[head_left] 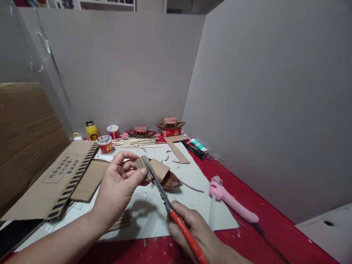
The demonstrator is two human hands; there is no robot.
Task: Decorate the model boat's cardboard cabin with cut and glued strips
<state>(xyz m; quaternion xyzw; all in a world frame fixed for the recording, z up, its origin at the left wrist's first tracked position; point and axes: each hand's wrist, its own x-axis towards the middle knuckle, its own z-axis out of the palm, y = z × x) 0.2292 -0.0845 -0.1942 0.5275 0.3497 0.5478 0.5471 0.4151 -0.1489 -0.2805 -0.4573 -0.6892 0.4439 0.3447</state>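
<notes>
Cardboard (141,168) is pinched in the raised left hand (118,185) — right hand (200,228), lower, grips scissors (158,183) angled up at its edge.

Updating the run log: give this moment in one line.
left hand: corrugated piece; right hand: scissors, blades at the piece; boat: on white sheet; glue gun: lying at right

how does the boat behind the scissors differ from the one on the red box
The near boat carries a pale tan cardboard cover; the far boat has a reddish-brown roof. The near boat rests on the white board, partly hidden by the scissors; the far boat stands on the red box. Both have brown, pointed hulls.
</notes>
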